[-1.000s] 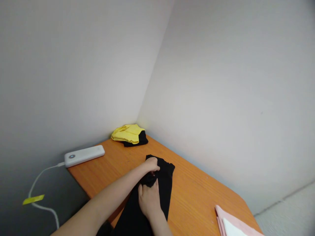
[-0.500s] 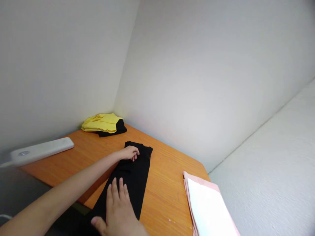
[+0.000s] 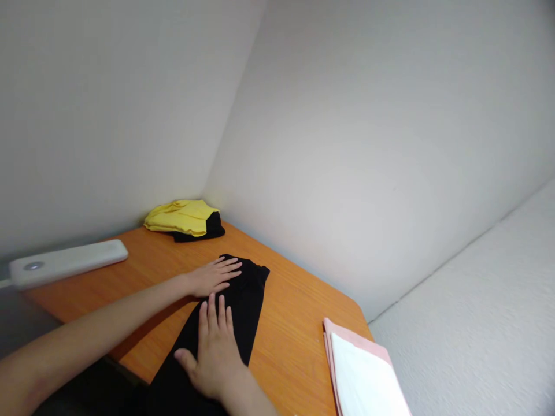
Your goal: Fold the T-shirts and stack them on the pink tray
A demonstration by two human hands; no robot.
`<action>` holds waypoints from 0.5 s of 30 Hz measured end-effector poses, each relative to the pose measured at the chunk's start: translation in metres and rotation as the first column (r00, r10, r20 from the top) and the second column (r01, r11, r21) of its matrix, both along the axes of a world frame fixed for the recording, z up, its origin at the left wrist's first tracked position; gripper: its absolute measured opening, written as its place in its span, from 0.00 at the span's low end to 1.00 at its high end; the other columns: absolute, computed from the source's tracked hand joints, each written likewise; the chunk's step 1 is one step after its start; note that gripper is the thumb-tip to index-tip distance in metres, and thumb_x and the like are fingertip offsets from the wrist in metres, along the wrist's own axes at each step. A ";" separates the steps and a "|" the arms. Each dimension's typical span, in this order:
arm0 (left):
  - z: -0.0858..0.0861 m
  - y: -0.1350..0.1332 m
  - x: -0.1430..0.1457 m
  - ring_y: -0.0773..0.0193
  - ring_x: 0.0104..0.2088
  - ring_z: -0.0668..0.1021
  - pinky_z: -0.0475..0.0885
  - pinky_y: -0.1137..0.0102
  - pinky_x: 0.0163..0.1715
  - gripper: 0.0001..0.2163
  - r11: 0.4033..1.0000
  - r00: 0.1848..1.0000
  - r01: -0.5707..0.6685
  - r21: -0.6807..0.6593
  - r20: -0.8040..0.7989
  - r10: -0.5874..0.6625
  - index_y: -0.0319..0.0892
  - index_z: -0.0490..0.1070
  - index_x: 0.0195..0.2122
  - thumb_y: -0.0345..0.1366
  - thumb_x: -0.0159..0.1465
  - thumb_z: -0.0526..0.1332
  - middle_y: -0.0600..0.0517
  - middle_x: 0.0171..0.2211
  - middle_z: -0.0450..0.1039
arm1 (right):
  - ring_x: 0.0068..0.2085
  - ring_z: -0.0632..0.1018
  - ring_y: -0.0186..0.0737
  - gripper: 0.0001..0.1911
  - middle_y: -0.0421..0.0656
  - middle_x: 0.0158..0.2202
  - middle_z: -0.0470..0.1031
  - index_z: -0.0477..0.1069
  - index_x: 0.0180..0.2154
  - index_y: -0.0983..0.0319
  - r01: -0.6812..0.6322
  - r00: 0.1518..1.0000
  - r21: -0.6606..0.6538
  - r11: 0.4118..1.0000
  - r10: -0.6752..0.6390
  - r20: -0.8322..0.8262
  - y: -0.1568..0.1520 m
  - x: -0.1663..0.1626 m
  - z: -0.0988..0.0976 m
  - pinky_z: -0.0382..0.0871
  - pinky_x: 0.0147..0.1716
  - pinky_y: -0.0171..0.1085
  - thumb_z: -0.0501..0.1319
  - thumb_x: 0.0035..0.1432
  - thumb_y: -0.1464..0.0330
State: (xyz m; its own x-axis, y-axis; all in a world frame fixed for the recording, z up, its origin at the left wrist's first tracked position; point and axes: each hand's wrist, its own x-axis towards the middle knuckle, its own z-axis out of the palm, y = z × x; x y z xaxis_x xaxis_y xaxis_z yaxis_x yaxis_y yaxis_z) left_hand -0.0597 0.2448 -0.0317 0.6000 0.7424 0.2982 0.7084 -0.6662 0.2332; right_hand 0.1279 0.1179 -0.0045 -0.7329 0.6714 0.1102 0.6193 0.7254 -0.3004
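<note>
Across the wooden table lies a long black garment (image 3: 245, 315), folded lengthwise, with a gathered band at its far end. It looks like a pair of trousers. My left hand (image 3: 213, 277) rests flat with spread fingers on the garment's left edge near that band. Closer to me, my right hand (image 3: 219, 349) presses palm down on the black cloth, thumb held out to the left. Neither hand grips anything. The near end of the garment runs down past the table's front edge into shadow.
The table (image 3: 295, 341) stands in a corner between pale walls. At its back lies a folded yellow garment (image 3: 182, 216) on black cloth (image 3: 215, 225). A white power strip (image 3: 69, 263) sits at the left edge. Folded pink-and-white cloth (image 3: 366, 370) lies at the right.
My left hand has uncurled its fingers and moved slightly left, now flat on the cloth. My right hand has slid forward along the garment. The view has shifted slightly.
</note>
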 end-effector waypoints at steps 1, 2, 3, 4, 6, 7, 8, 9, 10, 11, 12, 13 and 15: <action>-0.002 -0.001 -0.001 0.59 0.70 0.49 0.43 0.55 0.67 0.24 1.000 1.000 -0.008 0.012 -0.024 0.008 0.51 0.53 0.67 0.37 0.69 0.51 0.50 0.70 0.49 | 0.69 0.35 0.58 0.44 0.53 0.71 0.32 0.41 0.69 0.68 -0.001 1.000 0.003 1.000 0.001 0.004 -0.002 0.000 -0.005 0.39 0.65 0.61 0.53 0.63 0.49; -0.004 -0.002 -0.001 0.59 0.70 0.48 0.42 0.56 0.67 0.24 1.000 0.999 -0.013 0.026 -0.037 0.014 0.51 0.51 0.67 0.37 0.70 0.50 0.50 0.70 0.48 | 0.69 0.34 0.58 0.44 0.52 0.71 0.31 0.40 0.69 0.67 0.003 1.000 0.006 1.000 -0.003 0.005 -0.005 0.000 -0.008 0.39 0.65 0.62 0.53 0.64 0.49; -0.005 -0.002 -0.002 0.59 0.70 0.48 0.41 0.56 0.68 0.25 0.999 0.999 -0.012 0.035 -0.038 0.013 0.51 0.50 0.67 0.37 0.69 0.50 0.50 0.70 0.47 | 0.69 0.33 0.57 0.43 0.51 0.71 0.30 0.39 0.69 0.66 0.006 1.000 0.008 1.000 -0.006 0.007 -0.006 0.001 -0.009 0.39 0.65 0.62 0.53 0.64 0.50; -0.006 -0.002 -0.003 0.59 0.70 0.48 0.41 0.56 0.68 0.25 0.999 0.999 -0.008 0.040 -0.039 0.010 0.51 0.50 0.67 0.37 0.69 0.51 0.50 0.70 0.47 | 0.69 0.33 0.57 0.43 0.50 0.71 0.30 0.39 0.69 0.65 0.006 1.000 0.007 1.000 -0.006 0.009 -0.007 0.001 -0.010 0.39 0.65 0.62 0.52 0.64 0.50; -0.006 -0.001 -0.003 0.58 0.70 0.48 0.42 0.56 0.68 0.26 0.999 0.999 -0.006 0.039 -0.046 0.008 0.51 0.50 0.67 0.36 0.68 0.52 0.49 0.70 0.46 | 0.69 0.33 0.58 0.43 0.50 0.71 0.30 0.39 0.69 0.64 0.009 1.000 0.007 1.000 -0.009 0.015 -0.007 0.000 -0.009 0.38 0.65 0.63 0.52 0.64 0.49; -0.007 0.000 -0.003 0.58 0.70 0.48 0.42 0.56 0.67 0.26 0.999 0.999 -0.008 0.035 -0.051 0.010 0.51 0.50 0.67 0.36 0.68 0.52 0.49 0.70 0.46 | 0.69 0.33 0.58 0.43 0.50 0.71 0.29 0.39 0.69 0.64 0.012 1.000 0.008 1.000 -0.012 0.018 -0.007 0.000 -0.008 0.39 0.65 0.63 0.52 0.64 0.49; -0.007 0.000 -0.003 0.58 0.70 0.48 0.42 0.55 0.67 0.26 0.999 0.998 -0.011 0.034 -0.057 0.013 0.50 0.50 0.67 0.36 0.68 0.53 0.49 0.70 0.46 | 0.69 0.34 0.58 0.43 0.50 0.71 0.29 0.39 0.69 0.65 0.014 1.000 0.008 1.000 -0.014 0.022 -0.007 -0.001 -0.007 0.39 0.65 0.63 0.52 0.64 0.49; -0.007 0.001 -0.003 0.58 0.70 0.48 0.42 0.55 0.67 0.26 0.999 0.998 -0.014 0.036 -0.062 0.016 0.50 0.51 0.67 0.36 0.68 0.53 0.49 0.70 0.46 | 0.69 0.34 0.59 0.43 0.50 0.71 0.29 0.40 0.69 0.65 0.016 1.000 0.009 1.000 -0.016 0.026 -0.007 -0.002 -0.006 0.39 0.65 0.63 0.52 0.64 0.49; -0.008 0.001 -0.003 0.58 0.70 0.48 0.42 0.56 0.67 0.26 0.999 0.998 -0.017 0.041 -0.064 0.020 0.50 0.50 0.67 0.36 0.68 0.53 0.49 0.70 0.46 | 0.69 0.34 0.59 0.43 0.50 0.70 0.30 0.40 0.69 0.65 0.018 0.999 0.011 1.000 -0.019 0.029 -0.009 -0.002 -0.006 0.39 0.65 0.64 0.52 0.64 0.49; -0.009 0.001 -0.003 0.58 0.70 0.48 0.42 0.56 0.67 0.27 0.999 0.997 -0.019 0.046 -0.067 0.022 0.50 0.50 0.68 0.37 0.68 0.52 0.49 0.70 0.45 | 0.69 0.35 0.59 0.43 0.51 0.70 0.30 0.40 0.69 0.65 0.017 0.999 0.010 1.000 -0.017 0.031 -0.012 -0.002 -0.004 0.39 0.65 0.64 0.52 0.64 0.49; -0.010 0.001 -0.003 0.58 0.70 0.47 0.42 0.56 0.67 0.27 0.999 0.997 -0.023 0.050 -0.071 0.026 0.51 0.50 0.68 0.37 0.68 0.52 0.49 0.70 0.45 | 0.69 0.35 0.59 0.43 0.51 0.70 0.30 0.40 0.69 0.64 0.010 0.999 0.007 1.000 -0.010 0.033 -0.016 -0.002 -0.003 0.40 0.65 0.64 0.52 0.64 0.49; -0.011 0.002 -0.003 0.58 0.70 0.47 0.42 0.56 0.67 0.27 0.998 0.997 -0.028 0.053 -0.076 0.032 0.51 0.50 0.68 0.37 0.68 0.52 0.50 0.70 0.45 | 0.69 0.36 0.59 0.43 0.51 0.70 0.30 0.39 0.69 0.64 -0.003 0.999 0.000 1.000 0.003 0.034 -0.022 -0.002 -0.001 0.40 0.65 0.64 0.52 0.64 0.49; -0.013 0.002 -0.003 0.58 0.70 0.48 0.43 0.56 0.67 0.26 0.997 0.995 -0.037 0.063 -0.089 0.042 0.51 0.50 0.68 0.37 0.68 0.52 0.50 0.70 0.45 | 0.69 0.37 0.59 0.44 0.51 0.70 0.30 0.38 0.69 0.62 -0.036 0.999 -0.018 0.999 0.037 0.032 -0.038 0.001 0.004 0.41 0.64 0.64 0.54 0.63 0.49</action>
